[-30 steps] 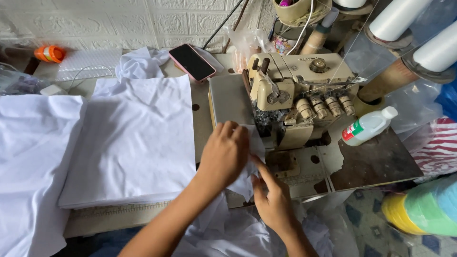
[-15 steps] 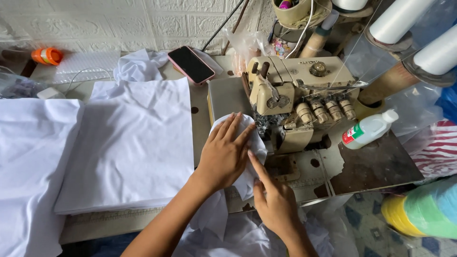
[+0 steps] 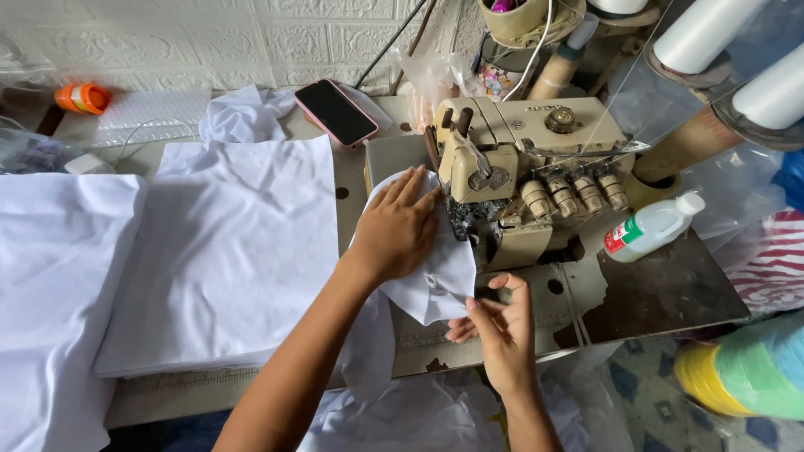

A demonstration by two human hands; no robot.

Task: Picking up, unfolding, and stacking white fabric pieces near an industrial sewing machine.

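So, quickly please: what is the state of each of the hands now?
Left hand: open, flat on the white cloth piece.
Right hand: pinching the edge of the white cloth piece.

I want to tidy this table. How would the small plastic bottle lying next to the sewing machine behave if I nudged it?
The plastic bottle lies on its side, so it would probably roll or pivot. It looks light and may skid on the worn table. It seems unlikely to break.

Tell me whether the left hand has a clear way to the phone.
Probably yes: the left hand lies flat on the white cloth piece, and only bare table shows between it and the phone.
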